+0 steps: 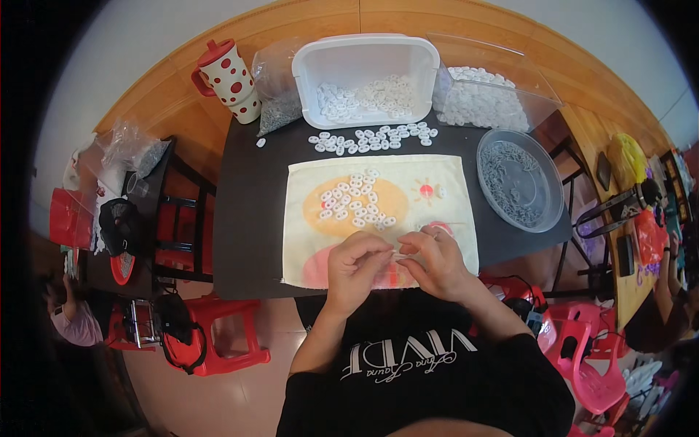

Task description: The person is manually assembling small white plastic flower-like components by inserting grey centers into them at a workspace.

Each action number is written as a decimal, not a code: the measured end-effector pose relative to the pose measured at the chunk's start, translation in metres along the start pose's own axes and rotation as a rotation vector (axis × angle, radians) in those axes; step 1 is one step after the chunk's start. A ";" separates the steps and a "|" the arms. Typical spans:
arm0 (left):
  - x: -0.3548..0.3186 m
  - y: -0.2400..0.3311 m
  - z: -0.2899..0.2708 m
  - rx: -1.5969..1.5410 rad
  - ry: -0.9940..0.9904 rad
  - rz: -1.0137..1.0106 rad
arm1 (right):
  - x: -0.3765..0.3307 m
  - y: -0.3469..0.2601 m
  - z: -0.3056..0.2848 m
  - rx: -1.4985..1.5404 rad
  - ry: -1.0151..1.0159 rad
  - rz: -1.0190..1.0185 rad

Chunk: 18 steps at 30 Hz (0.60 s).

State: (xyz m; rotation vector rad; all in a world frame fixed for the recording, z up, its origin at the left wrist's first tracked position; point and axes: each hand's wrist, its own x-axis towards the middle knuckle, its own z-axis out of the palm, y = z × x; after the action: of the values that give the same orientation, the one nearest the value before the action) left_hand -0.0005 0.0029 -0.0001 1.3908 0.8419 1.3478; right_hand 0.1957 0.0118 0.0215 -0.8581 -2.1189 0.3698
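Both hands meet over the near edge of the cloth on the dark table. I see my left hand with the fingers curled and pinched together, and my right hand pinched in the same way; their fingertips almost touch. Between them there is a very small white piece, but it is too small for me to tell which hand really holds it.

On the cloth, just beyond the hands, lies a cluster of small white oval pieces. Farther away, a row of the same pieces lies on the table, in front of a white plastic tub with more inside. At the right stands a round clear bowl with grey small parts. At the far left corner stands a cup with red dots.
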 end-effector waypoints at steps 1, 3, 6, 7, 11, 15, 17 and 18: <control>0.000 -0.001 0.001 -0.003 -0.007 0.005 | 0.001 -0.001 -0.001 -0.036 -0.008 -0.024; 0.000 0.000 0.002 -0.006 -0.014 0.010 | 0.002 -0.001 -0.002 -0.071 -0.015 -0.048; 0.002 0.001 0.003 0.010 -0.032 0.025 | 0.002 -0.001 -0.004 -0.115 -0.033 -0.071; 0.001 0.000 0.003 0.014 -0.034 0.014 | 0.002 -0.002 -0.004 -0.114 -0.043 -0.065; 0.000 -0.001 0.005 -0.004 -0.032 -0.017 | 0.005 -0.006 -0.007 -0.088 -0.048 -0.042; -0.001 0.001 0.006 -0.080 -0.013 -0.097 | 0.002 -0.003 -0.006 -0.070 -0.031 -0.054; -0.002 0.000 0.005 -0.116 0.019 -0.189 | -0.001 -0.001 -0.004 0.045 -0.024 -0.010; -0.002 0.001 0.004 -0.116 0.020 -0.188 | -0.002 0.000 -0.004 0.044 -0.025 -0.011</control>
State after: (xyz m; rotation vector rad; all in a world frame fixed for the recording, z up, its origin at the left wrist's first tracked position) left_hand 0.0030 0.0004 0.0010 1.1799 0.8711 1.2469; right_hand 0.1999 0.0099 0.0229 -0.8203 -2.1295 0.4222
